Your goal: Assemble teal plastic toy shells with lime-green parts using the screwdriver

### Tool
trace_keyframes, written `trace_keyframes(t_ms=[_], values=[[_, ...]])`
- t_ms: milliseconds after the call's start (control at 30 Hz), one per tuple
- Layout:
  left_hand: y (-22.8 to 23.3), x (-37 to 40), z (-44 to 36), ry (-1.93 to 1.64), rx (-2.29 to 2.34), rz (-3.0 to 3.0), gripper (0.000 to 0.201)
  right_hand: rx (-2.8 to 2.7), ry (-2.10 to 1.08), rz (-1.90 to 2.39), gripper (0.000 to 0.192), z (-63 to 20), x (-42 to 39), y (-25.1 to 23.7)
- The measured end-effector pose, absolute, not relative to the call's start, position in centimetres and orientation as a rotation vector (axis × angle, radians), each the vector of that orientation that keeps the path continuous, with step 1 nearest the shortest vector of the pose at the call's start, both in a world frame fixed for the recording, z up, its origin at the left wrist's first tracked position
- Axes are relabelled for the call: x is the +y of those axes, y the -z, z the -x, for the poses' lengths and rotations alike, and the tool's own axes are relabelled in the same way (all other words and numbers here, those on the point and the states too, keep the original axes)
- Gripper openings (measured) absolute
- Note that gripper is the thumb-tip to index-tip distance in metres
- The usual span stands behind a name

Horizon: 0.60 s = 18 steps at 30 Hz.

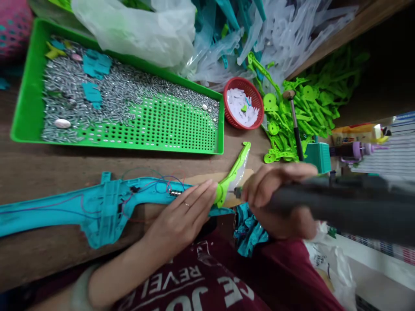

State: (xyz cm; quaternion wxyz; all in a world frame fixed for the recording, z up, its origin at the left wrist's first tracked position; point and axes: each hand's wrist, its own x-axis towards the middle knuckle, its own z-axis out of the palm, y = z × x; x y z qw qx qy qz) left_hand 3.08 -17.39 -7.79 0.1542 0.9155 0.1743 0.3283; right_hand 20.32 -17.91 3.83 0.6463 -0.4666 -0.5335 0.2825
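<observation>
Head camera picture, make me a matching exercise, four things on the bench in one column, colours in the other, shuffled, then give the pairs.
Things:
1. perforated tray
2. small round basket
3. long plastic shell
4. power screwdriver

Colours:
A. red
B. dark grey
C. green
D. turquoise

Pairs: 1-C, 2-A, 3-D, 4-B. The left hand presses on the shell; the right hand grips the screwdriver.

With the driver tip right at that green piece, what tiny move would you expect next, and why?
Probably a short push of the electric screwdriver straight into the lime green part. The right hand has its tip at that part's round end, where it meets the turquoise shell, and the left hand lies flat there, pinning both. Whether a screw is seated is too small to tell.
</observation>
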Motion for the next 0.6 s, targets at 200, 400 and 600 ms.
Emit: trace_keyframes(t_ms=[200,400,600], values=[[7.7,-17.2,-3.2,-0.952,0.467,-2.630,0.051,-1.257,-0.712,1.087,0.031,-19.2,-21.4,-1.8],[7.7,-17.3,-3.3,-0.965,0.476,-2.662,0.046,-1.420,-0.684,1.020,0.029,-19.2,-20.1,-0.6],[7.6,-17.5,-3.4,-0.964,0.498,-2.652,0.046,-1.454,-0.951,1.089,0.026,-20.2,-21.0,-0.5]])
